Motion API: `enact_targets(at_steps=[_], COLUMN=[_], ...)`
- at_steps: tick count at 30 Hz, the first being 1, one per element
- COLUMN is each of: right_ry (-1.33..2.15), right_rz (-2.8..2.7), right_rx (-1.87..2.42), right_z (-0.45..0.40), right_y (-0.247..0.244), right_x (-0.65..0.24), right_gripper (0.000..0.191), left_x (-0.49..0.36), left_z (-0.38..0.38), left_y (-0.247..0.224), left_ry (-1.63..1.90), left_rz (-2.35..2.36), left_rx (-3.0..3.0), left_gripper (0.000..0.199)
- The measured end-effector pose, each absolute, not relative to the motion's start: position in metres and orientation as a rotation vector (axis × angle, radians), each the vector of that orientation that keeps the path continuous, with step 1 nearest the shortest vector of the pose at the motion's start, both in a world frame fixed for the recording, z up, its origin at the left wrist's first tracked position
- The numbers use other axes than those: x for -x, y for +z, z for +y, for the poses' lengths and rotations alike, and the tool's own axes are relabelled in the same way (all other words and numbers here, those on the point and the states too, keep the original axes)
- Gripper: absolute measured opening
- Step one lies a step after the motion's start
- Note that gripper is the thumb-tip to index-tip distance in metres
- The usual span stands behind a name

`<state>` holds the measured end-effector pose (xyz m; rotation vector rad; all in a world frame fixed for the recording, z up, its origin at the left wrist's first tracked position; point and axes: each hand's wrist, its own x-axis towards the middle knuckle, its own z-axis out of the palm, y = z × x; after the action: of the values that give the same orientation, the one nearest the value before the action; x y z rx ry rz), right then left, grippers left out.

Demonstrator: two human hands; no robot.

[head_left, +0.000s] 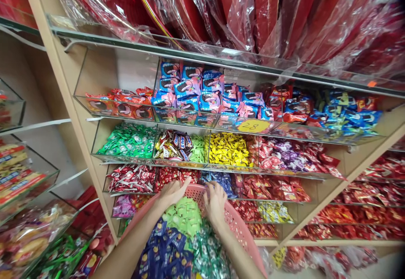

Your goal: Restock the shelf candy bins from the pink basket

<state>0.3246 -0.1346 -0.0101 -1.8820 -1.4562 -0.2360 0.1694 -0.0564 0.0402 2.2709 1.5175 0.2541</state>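
A pink perforated plastic basket [243, 228] stands in front of me at the bottom middle. It holds light green candy packets [182, 215], dark blue packets [164, 249] and shiny dark green wrapped candies [209, 249]. My left hand [173, 193] is at the basket's far left rim, thumb side up; its other fingers are mostly hidden. At the far right part of the rim, my right hand [215, 201] has its fingers bent over the edge. Both hands appear closed on the basket. Just beyond them are red candies [175, 177] and blue-wrapped candies [223, 184] in a shelf compartment row.
Glass-fronted shelves hold green candies [128, 140], yellow candies [228, 150], chocolate bars [180, 142] and blue-pink cookie packs [188, 87]. A yellow price label [253, 126] reads 28. Red items in clear plastic [240, 13] fill the top shelf. Wooden uprights [68, 102] divide the shelving.
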Motion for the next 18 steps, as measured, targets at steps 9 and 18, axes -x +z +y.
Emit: enact_targets(at_steps=[9,18], right_ry=[-0.345,-0.734], right_rz=[-1.618,-2.119], right_rx=[1.934,1.693], right_z=[-0.138,-0.111], right_y=[0.001,0.154], right_x=[-0.333,-0.328], right_gripper=[0.036,0.027], left_x=[-0.172,-0.168], left_z=[-0.058,-0.054], left_y=[0.041,0.041], left_ry=[0.292,0.329], left_rz=[1.476,1.508], left_rx=[-2.259,-2.216], left_gripper=[0.084,0.081])
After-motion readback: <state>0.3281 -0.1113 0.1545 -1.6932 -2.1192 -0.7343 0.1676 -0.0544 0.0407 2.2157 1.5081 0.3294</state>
